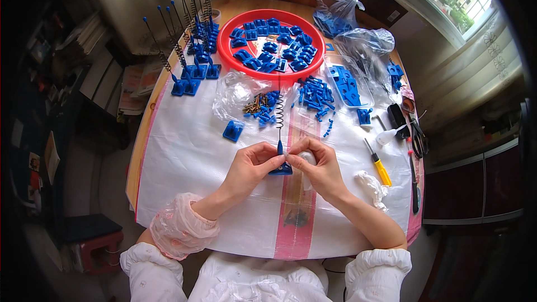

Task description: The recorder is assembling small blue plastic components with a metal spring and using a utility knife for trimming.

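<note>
In front of me, a blue stem (279,146) with a black coiled spring wire (279,113) rising from it stands upright on a blue base (281,170). My left hand (253,163) is closed in a pinch around the stem's lower end. From the other side, my right hand (319,165) pinches at the same joint, its fingertips close to the left ones. Whatever small part lies between the right fingertips is hidden. A whitish rounded object (307,158) shows by the right fingers, too covered to name.
Finished-looking spring pieces (193,50) stand at the back left. A red tray (225,59) holds several blue parts. Blue pegs (316,96), brass screws (256,104), a clear box (366,98), a yellow-handled screwdriver (382,171), scissors (418,140) and crumpled tissue (371,188) lie around.
</note>
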`<state>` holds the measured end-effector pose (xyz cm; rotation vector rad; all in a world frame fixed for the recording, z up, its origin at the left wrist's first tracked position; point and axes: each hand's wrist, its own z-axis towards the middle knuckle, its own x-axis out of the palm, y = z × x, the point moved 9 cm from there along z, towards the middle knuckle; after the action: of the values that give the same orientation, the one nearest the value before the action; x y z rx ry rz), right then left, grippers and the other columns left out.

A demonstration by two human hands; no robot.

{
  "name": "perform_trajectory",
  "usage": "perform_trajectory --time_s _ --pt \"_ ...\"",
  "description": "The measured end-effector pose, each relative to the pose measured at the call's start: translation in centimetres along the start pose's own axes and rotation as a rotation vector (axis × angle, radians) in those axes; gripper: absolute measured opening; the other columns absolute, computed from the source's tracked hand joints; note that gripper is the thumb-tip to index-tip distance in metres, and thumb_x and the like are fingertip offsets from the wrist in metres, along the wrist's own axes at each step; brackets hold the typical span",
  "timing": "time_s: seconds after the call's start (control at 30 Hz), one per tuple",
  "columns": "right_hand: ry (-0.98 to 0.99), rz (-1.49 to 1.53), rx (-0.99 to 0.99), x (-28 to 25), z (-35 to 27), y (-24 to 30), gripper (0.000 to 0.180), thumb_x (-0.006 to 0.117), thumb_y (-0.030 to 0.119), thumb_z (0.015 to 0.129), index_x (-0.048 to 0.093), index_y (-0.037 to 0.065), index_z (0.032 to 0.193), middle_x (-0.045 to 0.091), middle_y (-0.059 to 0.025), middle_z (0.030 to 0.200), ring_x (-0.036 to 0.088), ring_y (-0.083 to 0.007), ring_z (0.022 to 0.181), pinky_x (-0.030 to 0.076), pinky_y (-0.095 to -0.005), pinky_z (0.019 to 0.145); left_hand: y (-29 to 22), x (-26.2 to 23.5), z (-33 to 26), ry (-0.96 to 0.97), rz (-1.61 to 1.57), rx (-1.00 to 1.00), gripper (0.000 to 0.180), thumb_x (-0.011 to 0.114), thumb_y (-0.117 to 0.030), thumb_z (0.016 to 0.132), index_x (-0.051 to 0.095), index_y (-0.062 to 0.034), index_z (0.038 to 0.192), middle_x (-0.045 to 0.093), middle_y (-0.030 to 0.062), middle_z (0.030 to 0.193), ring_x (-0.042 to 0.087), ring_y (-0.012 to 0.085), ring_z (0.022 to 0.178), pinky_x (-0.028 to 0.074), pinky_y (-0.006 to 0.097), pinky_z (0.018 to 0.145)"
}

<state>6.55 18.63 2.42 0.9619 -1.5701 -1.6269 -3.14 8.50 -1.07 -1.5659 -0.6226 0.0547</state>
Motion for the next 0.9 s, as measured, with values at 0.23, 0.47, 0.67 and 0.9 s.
perform_trajectory --time_s 0.23,0.47,0.67,0.9 --pt "0.026 0.002 -0.105 0.0 0.3 1.2 0.008 0.074 0.004 0.083 0.07 0.0 0.089 0.065 -0.0042 0.089 0.06 -0.0122 0.087 0.047 -0.0267 0.08 0.2 0.2 -0.2 0.0 0.0 -0.061 0.018 0.071 -0.012 0.093 0.071 0.0018 0.104 0.073 0.0076 0.095 0.066 0.0089 0.085 0.053 0.022 0.078" --pt "0.053 0.067 0.063 0.0 0.4 0.2 0.009 0.075 0.005 0.083 0.071 0.0 0.089 0.068 -0.0032 0.091 0.061 -0.0083 0.087 0.049 -0.0242 0.079 -0.3 1.0 -0.4 0.027 0.003 -0.055 0.018 0.07 -0.009 0.092 0.071 0.0034 0.106 0.074 0.0097 0.098 0.069 0.0122 0.092 0.054 0.024 0.082" --pt "0.024 0.04 0.099 -0.3 0.3 -0.4 0.013 0.078 0.005 0.082 0.072 -0.001 0.093 0.07 -0.0051 0.092 0.064 -0.0088 0.083 0.052 -0.0238 0.076 -0.2 0.8 -0.5 0.027 0.079 -0.055 0.021 0.07 -0.008 0.093 0.07 0.005 0.108 0.073 0.0116 0.099 0.07 0.0136 0.091 0.056 0.025 0.081" --pt "-0.037 0.019 0.087 -0.6 0.2 -0.4 0.007 0.078 0.006 0.08 0.074 0.001 0.083 0.071 -0.0028 0.083 0.063 -0.0074 0.078 0.05 -0.0231 0.072 -0.2 1.0 -0.6 0.031 0.097 -0.057 0.022 0.07 -0.009 0.093 0.07 0.0059 0.109 0.074 0.0115 0.099 0.07 0.014 0.091 0.056 0.025 0.08"
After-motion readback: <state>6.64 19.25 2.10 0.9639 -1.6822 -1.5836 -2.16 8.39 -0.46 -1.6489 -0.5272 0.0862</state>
